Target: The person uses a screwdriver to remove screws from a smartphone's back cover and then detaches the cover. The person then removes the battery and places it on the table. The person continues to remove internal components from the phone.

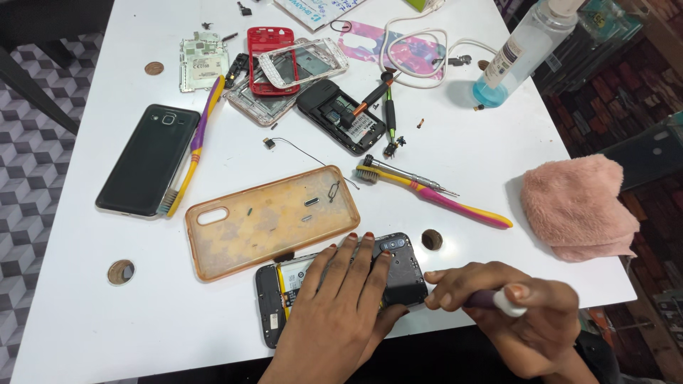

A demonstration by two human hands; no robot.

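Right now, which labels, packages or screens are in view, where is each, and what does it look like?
Bottle label: white strip on the clear bottle of blue liquid, top right.
Black phone: left, lying flat, dark rectangle.
Printed packet: top edge, white with blue print, mostly cut off.
Opened phone: under the left hand; white sticker on its battery.
Right hand: grips a purple-handled tool.

Bare table (92, 313) lies open left of the opened phone (341, 284). Just behind it the orange phone case (274, 220) blocks the way; a toothbrush (434, 193) and pink cloth (576, 208) crowd the right, with bare table between them.
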